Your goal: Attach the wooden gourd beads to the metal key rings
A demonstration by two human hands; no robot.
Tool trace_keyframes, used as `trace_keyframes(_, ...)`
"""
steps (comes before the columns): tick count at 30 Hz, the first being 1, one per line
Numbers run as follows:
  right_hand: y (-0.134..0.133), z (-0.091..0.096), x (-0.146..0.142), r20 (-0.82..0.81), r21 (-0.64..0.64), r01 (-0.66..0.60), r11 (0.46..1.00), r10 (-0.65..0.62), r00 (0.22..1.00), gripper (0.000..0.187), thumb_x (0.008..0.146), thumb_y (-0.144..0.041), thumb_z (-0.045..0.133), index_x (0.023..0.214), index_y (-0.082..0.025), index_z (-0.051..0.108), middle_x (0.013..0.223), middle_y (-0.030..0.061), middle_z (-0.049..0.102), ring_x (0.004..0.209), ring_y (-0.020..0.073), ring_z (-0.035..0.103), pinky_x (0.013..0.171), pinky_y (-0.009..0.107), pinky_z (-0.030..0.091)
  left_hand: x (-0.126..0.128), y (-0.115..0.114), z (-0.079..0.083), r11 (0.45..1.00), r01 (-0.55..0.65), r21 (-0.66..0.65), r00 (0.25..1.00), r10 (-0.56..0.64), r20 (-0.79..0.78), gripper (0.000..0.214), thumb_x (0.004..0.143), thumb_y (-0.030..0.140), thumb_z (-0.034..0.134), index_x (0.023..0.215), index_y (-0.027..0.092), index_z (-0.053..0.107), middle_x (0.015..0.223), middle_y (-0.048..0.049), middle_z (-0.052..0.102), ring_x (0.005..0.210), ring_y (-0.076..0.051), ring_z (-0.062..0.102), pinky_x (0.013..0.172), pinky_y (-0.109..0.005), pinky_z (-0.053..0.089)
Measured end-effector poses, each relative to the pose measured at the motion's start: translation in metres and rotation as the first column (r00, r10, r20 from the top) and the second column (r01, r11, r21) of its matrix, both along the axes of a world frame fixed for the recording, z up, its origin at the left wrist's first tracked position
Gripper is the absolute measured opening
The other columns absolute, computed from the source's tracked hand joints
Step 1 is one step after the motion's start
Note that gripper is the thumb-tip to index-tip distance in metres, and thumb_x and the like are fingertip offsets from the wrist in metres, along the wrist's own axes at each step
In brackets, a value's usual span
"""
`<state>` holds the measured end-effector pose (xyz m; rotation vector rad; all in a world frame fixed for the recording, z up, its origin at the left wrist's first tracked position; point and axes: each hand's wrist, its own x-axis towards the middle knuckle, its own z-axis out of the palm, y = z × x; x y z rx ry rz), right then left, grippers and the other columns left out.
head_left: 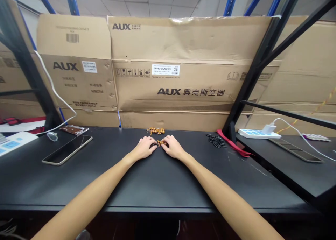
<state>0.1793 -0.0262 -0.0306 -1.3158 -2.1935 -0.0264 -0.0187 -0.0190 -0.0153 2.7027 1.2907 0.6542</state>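
The left hand (143, 147) and right hand (172, 147) are meeting at the fingertips, pinching a small wooden bead cluster (161, 143) above the black tabletop (157, 187), while a second bead strand (155, 131) is lying untouched just beyond them.

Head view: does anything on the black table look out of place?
A red strap lies twisted across the black table beside a loose heap of black rings, looking dropped rather than set down.

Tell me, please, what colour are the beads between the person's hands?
The beads are orange-brown, as the head view shows best.
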Motion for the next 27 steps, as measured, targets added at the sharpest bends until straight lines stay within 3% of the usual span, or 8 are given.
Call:
trace_keyframes(9, -0.0005, 0.0011, 0.0002, -0.004, -0.010, -0.012, 1.000, 0.012, 1.000, 0.016, 0.085, -0.023, 0.052, 0.097, -0.017, 0.062, 0.095, 0.0070, 0.059, 0.088, 0.0178, 0.049, 0.082, 0.031, 0.041, -0.0032, 0.0058, 0.0070, 0.987, -0.113, -0.118, 0.988, 0.124, 0.091, 0.023, 0.073, 0.036, 0.063, 0.088, 0.018, 0.064, 0.099, -0.0070, 0.064, 0.098, -0.025, 0.056, 0.087, -0.037, 0.043)
trace_keyframes(15, -0.0015, 0.0017, 0.0001, -0.011, -0.015, -0.017, 1.000, 0.017, 1.000, 0.016, 0.085, -0.023, 0.053, 0.097, -0.017, 0.062, 0.097, 0.0077, 0.060, 0.090, 0.0188, 0.049, 0.082, 0.032, 0.041, -0.0032, 0.0067, 0.0044, 0.970, 0.024, -0.242, 0.955, 0.049, 0.291, 0.020, 0.069, 0.028, 0.063, 0.085, 0.017, 0.060, 0.078, -0.0016, 0.066, 0.074, -0.016, 0.060, 0.069, -0.026, 0.048)
trace_keyframes(19, -0.0021, 0.0020, 0.0004, -0.017, -0.017, -0.033, 0.999, 0.033, 0.999, 0.016, 0.085, -0.022, 0.053, 0.097, -0.017, 0.062, 0.096, 0.0072, 0.060, 0.088, 0.0184, 0.049, 0.082, 0.032, 0.041, 0.0002, 0.0037, 0.0035, 0.972, 0.056, -0.230, 0.937, 0.028, 0.348, 0.017, 0.070, 0.023, 0.060, 0.085, 0.016, 0.061, 0.070, 0.0001, 0.065, 0.063, -0.013, 0.059, 0.063, -0.023, 0.047)
trace_keyframes(27, -0.0023, 0.0027, 0.0004, -0.053, -0.014, -0.064, 0.998, 0.063, 0.997, 0.015, 0.085, -0.019, 0.051, 0.097, -0.017, 0.061, 0.094, 0.0064, 0.061, 0.086, 0.0175, 0.050, 0.080, 0.030, 0.042, -0.0005, 0.0052, 0.0070, 0.976, 0.041, -0.214, 0.909, 0.052, 0.413, 0.016, 0.074, 0.024, 0.057, 0.084, 0.015, 0.066, 0.078, -0.0048, 0.071, 0.068, -0.016, 0.065, 0.069, -0.027, 0.051)
